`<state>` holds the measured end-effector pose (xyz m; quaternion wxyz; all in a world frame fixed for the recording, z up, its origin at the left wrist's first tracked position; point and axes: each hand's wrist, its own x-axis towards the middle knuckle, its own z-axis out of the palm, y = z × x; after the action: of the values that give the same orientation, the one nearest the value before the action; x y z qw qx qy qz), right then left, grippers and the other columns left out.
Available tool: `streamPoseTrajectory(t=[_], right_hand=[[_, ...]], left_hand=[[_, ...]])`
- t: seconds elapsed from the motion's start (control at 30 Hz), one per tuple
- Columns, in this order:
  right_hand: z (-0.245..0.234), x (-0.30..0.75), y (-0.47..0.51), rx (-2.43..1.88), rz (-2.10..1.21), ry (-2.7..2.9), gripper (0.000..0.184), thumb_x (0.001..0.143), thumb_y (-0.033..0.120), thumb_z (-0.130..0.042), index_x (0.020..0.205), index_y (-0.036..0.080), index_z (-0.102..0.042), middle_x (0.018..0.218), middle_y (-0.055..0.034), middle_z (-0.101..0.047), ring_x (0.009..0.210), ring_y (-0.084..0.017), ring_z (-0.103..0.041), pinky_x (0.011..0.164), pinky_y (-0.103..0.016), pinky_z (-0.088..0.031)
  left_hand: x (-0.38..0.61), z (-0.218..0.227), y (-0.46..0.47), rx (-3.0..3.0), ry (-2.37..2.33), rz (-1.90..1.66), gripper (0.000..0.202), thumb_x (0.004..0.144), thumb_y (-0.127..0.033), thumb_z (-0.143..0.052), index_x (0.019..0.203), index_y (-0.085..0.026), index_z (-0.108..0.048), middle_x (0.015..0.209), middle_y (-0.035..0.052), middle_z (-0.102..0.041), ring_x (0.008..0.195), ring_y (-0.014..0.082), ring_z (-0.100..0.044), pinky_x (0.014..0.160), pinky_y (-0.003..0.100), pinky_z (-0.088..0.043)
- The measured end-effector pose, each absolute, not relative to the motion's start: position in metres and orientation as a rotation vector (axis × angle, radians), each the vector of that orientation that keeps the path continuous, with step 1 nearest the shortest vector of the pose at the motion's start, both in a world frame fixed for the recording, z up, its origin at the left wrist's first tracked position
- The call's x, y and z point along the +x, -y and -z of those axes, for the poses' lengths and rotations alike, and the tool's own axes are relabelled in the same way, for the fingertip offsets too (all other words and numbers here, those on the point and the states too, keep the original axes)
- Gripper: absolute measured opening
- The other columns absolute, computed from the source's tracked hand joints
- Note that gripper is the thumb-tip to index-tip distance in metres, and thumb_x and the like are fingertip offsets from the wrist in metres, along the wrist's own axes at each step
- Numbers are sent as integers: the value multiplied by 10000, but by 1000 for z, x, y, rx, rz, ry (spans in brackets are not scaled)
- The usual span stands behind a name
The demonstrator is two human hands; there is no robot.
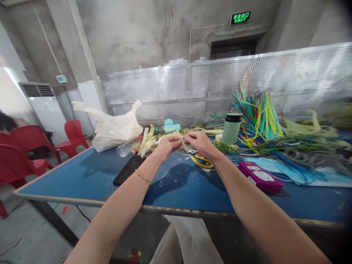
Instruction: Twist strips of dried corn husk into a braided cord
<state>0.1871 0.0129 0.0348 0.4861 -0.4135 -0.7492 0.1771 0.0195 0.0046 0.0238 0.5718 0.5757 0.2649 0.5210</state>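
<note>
Both my arms reach out over the blue table [82,176]. My left hand [165,146], with a bead bracelet on the wrist, and my right hand [200,141] meet above the table, fingers pinched on a thin pale strip [182,141] stretched between them. Just below the hands lie yellow-handled scissors [202,162]. Pale corn husks [150,140] are heaped right behind my left hand.
A black tablet [128,169] lies left of my left arm, a magenta device [260,176] right of my right arm. Further back stand a green bottle [231,128], colourful strips [257,117], a white plastic bag [114,128] and a perforated metal screen [220,84]. Red chairs [24,146] stand left.
</note>
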Motion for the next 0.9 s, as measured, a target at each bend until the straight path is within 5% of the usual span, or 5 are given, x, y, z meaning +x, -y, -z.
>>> streamPoseTrajectory(t=[0.47,0.73,0.9], right_hand=[[-34,184,-9,-1039,-318,1954,238,767,336,-577,721,131,-688,582,-9,-606,542,-126,-493,520,-245,-339],[-38,186,-12,-1134,261,1818,178,801,266,-570,751,155,-699,851,-99,-694,832,-208,-600,767,-316,-420],[-36,178,-3,-1131,-56,1906,243,816,334,-591,681,160,-694,654,-59,-679,636,-182,-624,630,-286,-442]], left_hand=[[20,-27,-1,1411,-690,-1195,145,699,-194,-755,704,-105,-641,602,31,-641,554,117,-599,601,240,-459],[19,-25,-9,1123,-639,-1325,181,666,-109,-775,650,-108,-595,600,34,-628,578,127,-615,646,269,-481],[17,-22,-13,1115,-623,-1366,156,660,-128,-777,658,-108,-623,572,30,-620,539,112,-567,584,250,-434]])
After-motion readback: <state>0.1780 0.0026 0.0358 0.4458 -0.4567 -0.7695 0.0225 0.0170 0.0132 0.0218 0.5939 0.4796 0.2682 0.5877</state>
